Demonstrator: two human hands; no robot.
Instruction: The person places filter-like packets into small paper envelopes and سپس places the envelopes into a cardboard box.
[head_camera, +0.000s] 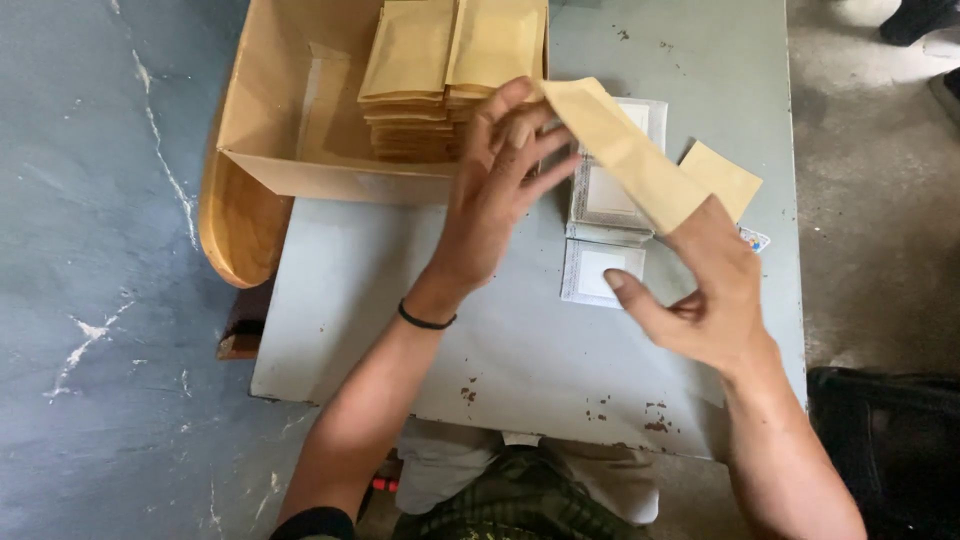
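Above the grey table (380, 290), a tan envelope (625, 150) was held between both hands, its long axis slanting from the left hand (500, 190), fingers spread, down to the pinching right hand (715, 290).

Bare forearms, a thin black band (427, 321) on the left wrist, dark sleeve edge, green camouflage trousers (520, 500).

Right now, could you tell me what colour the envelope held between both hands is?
Tan brown, plain; the envelope shows best in the head view.
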